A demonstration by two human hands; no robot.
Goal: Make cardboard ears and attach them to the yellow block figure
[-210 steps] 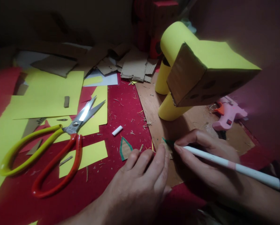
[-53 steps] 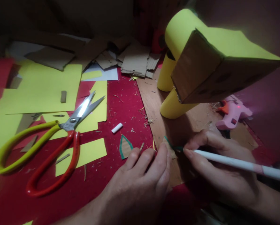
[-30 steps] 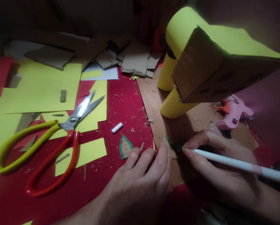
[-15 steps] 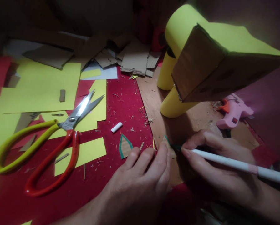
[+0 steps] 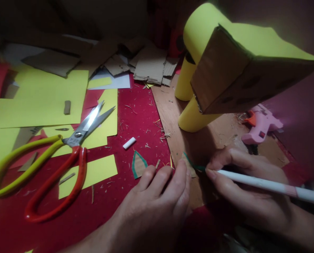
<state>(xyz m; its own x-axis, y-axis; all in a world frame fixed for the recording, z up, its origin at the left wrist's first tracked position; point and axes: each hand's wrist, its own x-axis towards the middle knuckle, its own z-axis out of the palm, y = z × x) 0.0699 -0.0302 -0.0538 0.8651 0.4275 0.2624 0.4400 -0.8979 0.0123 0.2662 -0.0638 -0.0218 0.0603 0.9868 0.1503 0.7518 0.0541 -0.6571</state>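
A small cardboard cutout (image 5: 192,171) lies on the brown board (image 5: 163,102), just in front of the yellow model's foot, mostly covered by the left hand's fingers. What shows of it is plain tan, narrowing to a point at the far end, with a dark green line along its right edge. The left hand (image 5: 157,203) is half curled, its fingers close together and the fingertips resting on the cutout; its thumb is out of sight, so I cannot tell whether it also pinches the piece.

The right hand (image 5: 241,182) is closed in a writing grip around a white marker (image 5: 262,183). The marker has a slim, smooth barrel with a pale pink band, and its green tip appears to meet the cutout's right edge. The barrel slants away to the right, running out of view.

A second cutout (image 5: 141,166) lies on the red cloth (image 5: 130,116), near the left fingertips. It is pointed at the top, tan and faintly ribbed, with a green border along its visible left side and both slanting edges.
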